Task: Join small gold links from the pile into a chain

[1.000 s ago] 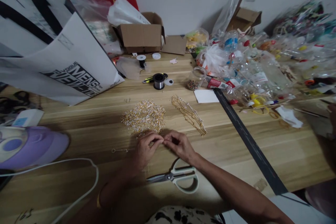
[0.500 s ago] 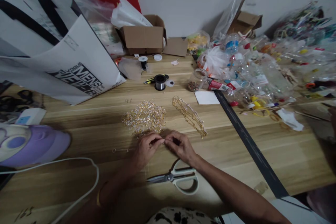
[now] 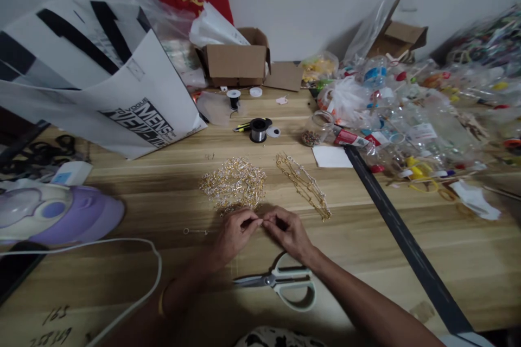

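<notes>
My left hand and my right hand meet fingertip to fingertip, each in a pinch. Whatever lies between the fingertips is too small to make out. Just beyond my left hand is a pile of gold and clear beaded pieces. Several gold beaded chains lie beyond my right hand, to the right of the pile. Scissors with pale handles rest below my hands, their blades pointing left. A small ring with a short chain lies left of my left hand.
Wire spools and a jar of beads stand farther back. Plastic bottles and bags crowd the right. At left are a paper bag, a purple device and a white cable.
The view has shifted so that everything appears farther right. My hands stay together in nearly the same pose beside the pile.
</notes>
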`<act>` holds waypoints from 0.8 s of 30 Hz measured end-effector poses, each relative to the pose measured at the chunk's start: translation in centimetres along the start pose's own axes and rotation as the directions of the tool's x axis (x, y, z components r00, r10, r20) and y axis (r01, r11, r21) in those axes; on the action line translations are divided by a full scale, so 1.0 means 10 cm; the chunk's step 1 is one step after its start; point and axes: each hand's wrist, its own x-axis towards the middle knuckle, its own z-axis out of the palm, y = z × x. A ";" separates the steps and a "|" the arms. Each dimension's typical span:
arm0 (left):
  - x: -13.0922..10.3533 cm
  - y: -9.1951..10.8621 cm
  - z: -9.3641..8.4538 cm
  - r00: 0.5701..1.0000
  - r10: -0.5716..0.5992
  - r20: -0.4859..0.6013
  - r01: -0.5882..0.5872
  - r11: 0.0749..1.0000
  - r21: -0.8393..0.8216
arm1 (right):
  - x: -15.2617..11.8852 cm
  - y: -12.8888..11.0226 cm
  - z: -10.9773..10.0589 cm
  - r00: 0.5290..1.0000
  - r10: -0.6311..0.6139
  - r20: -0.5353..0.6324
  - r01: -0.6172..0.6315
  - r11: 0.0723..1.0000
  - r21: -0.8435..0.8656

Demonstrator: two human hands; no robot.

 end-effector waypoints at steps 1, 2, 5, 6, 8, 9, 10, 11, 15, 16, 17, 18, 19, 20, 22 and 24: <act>0.00 0.00 0.00 1.000 -0.003 -0.001 0.003 1.000 0.000 | 0.00 0.00 0.00 1.000 0.001 0.001 -0.001 1.000 -0.005; 0.00 0.00 0.00 1.000 -0.007 0.000 0.007 1.000 0.001 | 0.00 0.00 0.00 1.000 0.001 0.002 -0.001 1.000 -0.011; 0.00 0.01 -0.02 1.000 -0.018 0.006 0.018 1.000 0.011 | 0.00 -0.02 0.00 1.000 -0.013 0.012 0.014 0.999 -0.036; 0.00 0.01 -0.03 1.000 -0.017 0.011 0.017 1.000 0.015 | 0.00 -0.02 -0.01 1.000 -0.020 0.016 0.021 0.999 -0.046; 0.00 0.02 -0.04 1.000 -0.009 0.011 0.008 1.000 0.016 | 0.00 -0.03 -0.01 0.999 -0.033 0.018 0.034 0.998 -0.060; 0.01 0.01 -0.04 1.000 -0.002 0.004 0.002 1.000 0.010 | 0.00 -0.03 -0.01 0.999 -0.037 0.017 0.038 0.998 -0.059; 0.01 0.01 -0.05 1.000 0.003 -0.007 -0.003 1.000 0.003 | 0.00 -0.03 -0.01 0.999 -0.039 0.017 0.039 0.998 -0.054; 0.01 0.00 -0.05 1.000 0.008 -0.021 -0.008 1.000 -0.006 | 0.00 -0.03 -0.01 0.999 -0.038 0.019 0.039 0.998 -0.050; 0.02 -0.01 -0.05 0.998 0.015 -0.066 -0.018 0.999 -0.042 | 0.00 -0.02 -0.01 0.999 -0.029 0.033 0.030 0.999 -0.031; 0.02 -0.01 -0.05 0.997 0.014 -0.075 -0.018 0.999 -0.050 | 0.00 -0.02 -0.01 0.999 -0.033 0.033 0.034 0.999 -0.033; 0.02 -0.01 -0.05 0.996 0.011 -0.084 -0.016 0.998 -0.056 | 0.00 -0.01 -0.02 0.999 -0.043 0.030 0.044 0.998 -0.039; 0.02 -0.01 -0.06 0.996 0.004 -0.095 -0.010 0.998 -0.061 | 0.01 -0.01 -0.02 0.998 -0.057 0.027 0.059 0.997 -0.049; 0.02 -0.02 -0.07 0.994 -0.006 -0.108 -0.001 0.998 -0.066 | 0.01 -0.01 -0.02 0.997 -0.075 0.023 0.076 0.995 -0.061; 0.03 -0.02 -0.08 0.992 -0.021 -0.122 0.012 0.997 -0.073 | 0.01 0.00 -0.03 0.995 -0.092 0.021 0.094 0.993 -0.071; 0.05 -0.05 -0.13 0.986 -0.064 -0.154 0.049 0.994 -0.097 | 0.01 0.00 -0.03 0.993 -0.113 0.021 0.114 0.990 -0.083; 0.07 -0.09 -0.17 0.974 -0.124 -0.191 0.099 0.986 -0.138 | 0.02 0.00 -0.03 0.994 -0.106 0.021 0.107 0.990 -0.086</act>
